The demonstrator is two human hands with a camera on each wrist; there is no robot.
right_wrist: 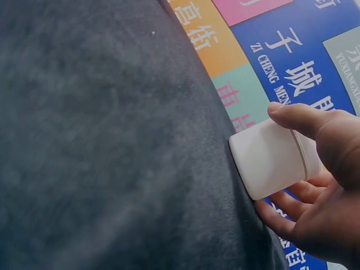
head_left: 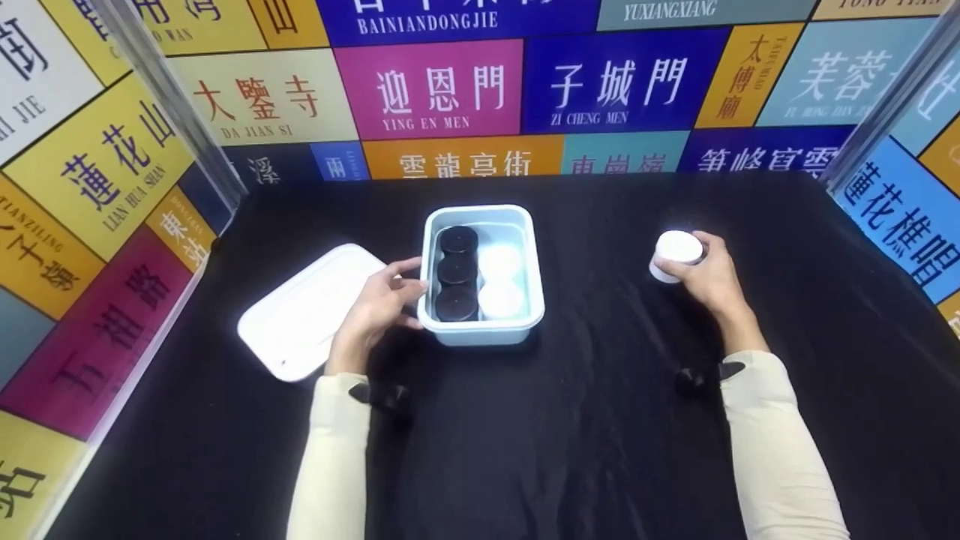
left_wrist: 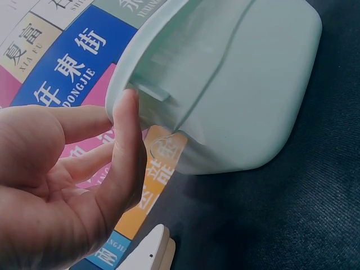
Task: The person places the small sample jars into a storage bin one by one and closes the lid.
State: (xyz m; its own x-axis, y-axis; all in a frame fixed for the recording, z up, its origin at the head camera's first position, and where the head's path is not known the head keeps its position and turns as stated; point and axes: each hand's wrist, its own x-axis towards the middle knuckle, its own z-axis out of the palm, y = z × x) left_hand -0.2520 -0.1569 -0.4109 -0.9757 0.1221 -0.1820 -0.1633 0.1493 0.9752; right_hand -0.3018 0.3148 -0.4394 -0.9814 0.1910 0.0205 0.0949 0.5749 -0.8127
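On the table's right side in the head view, my right hand (head_left: pixel 705 274) grips a white lidded jar (head_left: pixel 679 246). In the right wrist view, the thumb and fingers are around this jar (right_wrist: pixel 270 160), whose base is at the dark cloth. My left hand (head_left: pixel 381 300) touches the left side of a pale green-white container (head_left: pixel 480 335), its fingers at the outside of the rim. The left wrist view shows a fingertip against the container's rim (left_wrist: pixel 121 84). Inside stand three black jars (head_left: pixel 457 268) in a left column and white jars (head_left: pixel 501 281), blurred by glare, at right.
A white lid (head_left: pixel 311 311) lies flat on the black cloth (head_left: pixel 600 427), left of the container and partly behind the left hand. Panels with printed Chinese characters (head_left: pixel 427 94) enclose the table at the back and sides.
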